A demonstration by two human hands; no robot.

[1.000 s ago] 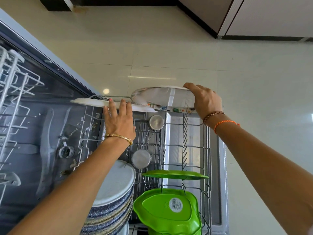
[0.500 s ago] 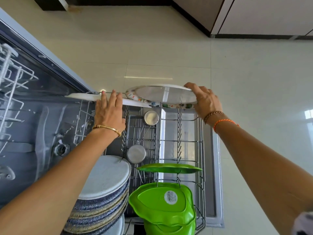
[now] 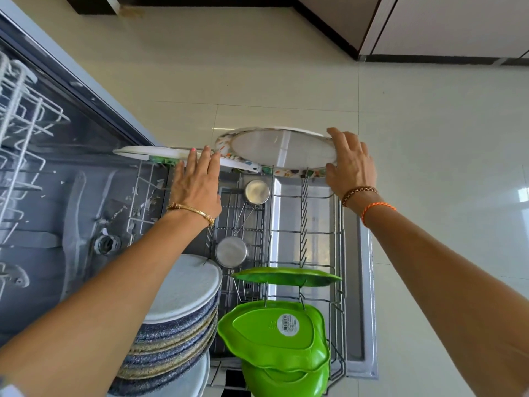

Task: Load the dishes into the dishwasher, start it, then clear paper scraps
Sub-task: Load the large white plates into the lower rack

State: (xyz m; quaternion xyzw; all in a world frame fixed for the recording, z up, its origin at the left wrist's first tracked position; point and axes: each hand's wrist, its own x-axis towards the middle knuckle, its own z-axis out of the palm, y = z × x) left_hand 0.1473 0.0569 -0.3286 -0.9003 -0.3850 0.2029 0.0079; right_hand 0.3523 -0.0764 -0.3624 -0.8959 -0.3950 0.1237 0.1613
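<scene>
Two hands at rack, left hand [image 3: 197, 179] flat on white plate [image 3: 137, 153]; right hand [image 3: 350, 164] gripping patterned plate [image 3: 274, 151]

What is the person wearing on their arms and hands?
The left hand has a thin gold bangle at the wrist and a pink-painted nail. The right hand has two wrist bands: a brown braided bracelet and an orange cord. Both forearms are bare.

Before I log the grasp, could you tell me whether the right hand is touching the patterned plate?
Touching: the head view shows the right hand gripping the patterned plate by its rim.
</scene>
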